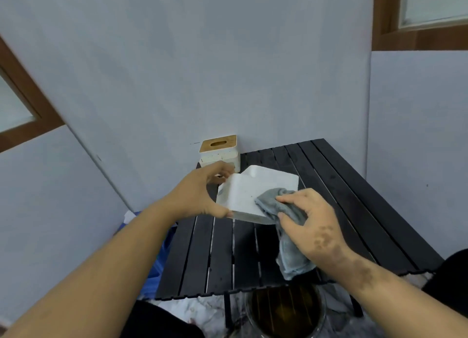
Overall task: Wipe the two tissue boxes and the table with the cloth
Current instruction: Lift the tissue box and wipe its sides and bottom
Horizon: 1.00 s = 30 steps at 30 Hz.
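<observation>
Pressure should stay even as I drag the grey cloth (pixel 274 206), pinched in my right hand (pixel 310 226), across the white tissue box (pixel 249 191). My left hand (pixel 200 193) has its grip clamped on the box's far-left edge, tilting it above the black slatted table (pixel 354 211). The box looks smooth, faintly speckled; beyond that grip stands the wooden-lidded tissue box (pixel 219 151).

Two tissue boxes (pixel 219 152) (pixel 255 193), one cloth (pixel 283 226), one table (pixel 354 211), two hands (pixel 200 191) (pixel 311 223)
</observation>
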Tool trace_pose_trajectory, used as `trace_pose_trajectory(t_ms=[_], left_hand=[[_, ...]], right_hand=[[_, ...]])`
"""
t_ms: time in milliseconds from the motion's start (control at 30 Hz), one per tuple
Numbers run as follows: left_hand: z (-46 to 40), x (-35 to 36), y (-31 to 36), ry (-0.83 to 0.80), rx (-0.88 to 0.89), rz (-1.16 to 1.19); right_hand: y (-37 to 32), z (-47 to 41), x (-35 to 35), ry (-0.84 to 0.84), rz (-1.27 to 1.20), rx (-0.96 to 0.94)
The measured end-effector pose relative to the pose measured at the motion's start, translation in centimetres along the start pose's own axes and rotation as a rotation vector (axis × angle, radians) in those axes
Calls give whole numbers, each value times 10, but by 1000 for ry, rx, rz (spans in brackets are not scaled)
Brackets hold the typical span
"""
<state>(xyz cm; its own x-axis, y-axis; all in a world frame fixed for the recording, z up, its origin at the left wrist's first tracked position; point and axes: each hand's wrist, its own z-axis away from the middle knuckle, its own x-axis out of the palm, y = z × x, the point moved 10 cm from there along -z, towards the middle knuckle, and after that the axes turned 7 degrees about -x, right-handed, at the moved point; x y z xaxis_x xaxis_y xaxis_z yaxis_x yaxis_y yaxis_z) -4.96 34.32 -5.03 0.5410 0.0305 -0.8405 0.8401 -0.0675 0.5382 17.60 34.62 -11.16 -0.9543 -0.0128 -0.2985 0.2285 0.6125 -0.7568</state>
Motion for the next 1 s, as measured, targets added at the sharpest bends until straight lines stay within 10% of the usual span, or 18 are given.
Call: trace_pose_trajectory(t_ms=[167, 367, 633, 833, 1000], left_hand=[[29, 18, -14, 166, -30, 156], [48, 28, -47, 335, -114, 211], [54, 32, -52, 443, -104, 299], [57, 37, -64, 440, -160, 299], [58, 40, -62, 450, -156, 306]], right_hand=[[-53, -3, 53, -125, 19, -273], [8, -27, 6, 75, 115, -13], [-48, -11, 76, -118, 171, -307], [14, -47, 11, 32, 245, -71], [-49, -13, 78, -216, 248, -411]])
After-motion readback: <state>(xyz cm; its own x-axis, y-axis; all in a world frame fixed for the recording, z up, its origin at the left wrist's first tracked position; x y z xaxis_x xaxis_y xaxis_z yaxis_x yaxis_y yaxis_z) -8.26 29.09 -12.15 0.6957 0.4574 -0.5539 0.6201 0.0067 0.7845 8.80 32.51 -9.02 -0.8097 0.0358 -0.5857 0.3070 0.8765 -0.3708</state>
